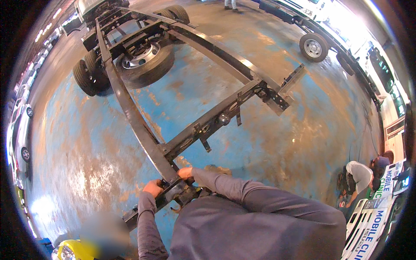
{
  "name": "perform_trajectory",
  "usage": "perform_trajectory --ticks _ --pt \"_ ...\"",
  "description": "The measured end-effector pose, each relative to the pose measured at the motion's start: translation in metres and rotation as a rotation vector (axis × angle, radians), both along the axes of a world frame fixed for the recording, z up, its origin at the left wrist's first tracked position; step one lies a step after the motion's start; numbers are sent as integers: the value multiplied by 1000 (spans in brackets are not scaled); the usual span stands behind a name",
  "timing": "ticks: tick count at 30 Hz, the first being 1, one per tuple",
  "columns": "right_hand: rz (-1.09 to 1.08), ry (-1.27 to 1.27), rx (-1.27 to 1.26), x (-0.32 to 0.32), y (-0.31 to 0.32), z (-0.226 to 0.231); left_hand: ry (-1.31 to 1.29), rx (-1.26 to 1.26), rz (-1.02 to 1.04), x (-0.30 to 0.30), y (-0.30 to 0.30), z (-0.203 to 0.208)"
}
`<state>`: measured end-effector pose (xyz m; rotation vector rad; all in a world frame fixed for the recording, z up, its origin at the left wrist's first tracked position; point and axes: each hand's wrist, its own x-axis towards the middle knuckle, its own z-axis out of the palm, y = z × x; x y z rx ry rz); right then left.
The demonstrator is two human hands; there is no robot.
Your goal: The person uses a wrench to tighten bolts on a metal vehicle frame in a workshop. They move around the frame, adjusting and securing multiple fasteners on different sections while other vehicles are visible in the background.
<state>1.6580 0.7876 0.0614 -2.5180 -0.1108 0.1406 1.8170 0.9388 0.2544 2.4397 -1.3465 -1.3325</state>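
Note:
A bare truck chassis frame, dark grey with long side rails, stretches away from me. Its near left rail end meets a black crossbar just in front of my body. My left hand lies at the left side of this joint with its fingers curled in against the metal. On the other side of the rail end, my right hand is closed low against the joint. Whatever small part either hand may hold is hidden by the fingers and the metal. A rear crossmember with brackets joins the two rails.
A large spare wheel sits under the frame, with rear tyres beside it. Another truck chassis with a wheel stands at the far right. A person bends down at the right. Close on my left is someone with a blurred head.

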Motion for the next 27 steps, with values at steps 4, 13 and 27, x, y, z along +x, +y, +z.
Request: perform_trajectory --ticks 4,13,27 --pt "4 1 1 1 -1 2 -9 -49 19 5 3 -8" --pt "-10 11 21 -2 -4 -1 -74 61 -78 1 -4 0" --pt "-66 178 570 -20 -6 20 -78 152 -269 3 -8 8"
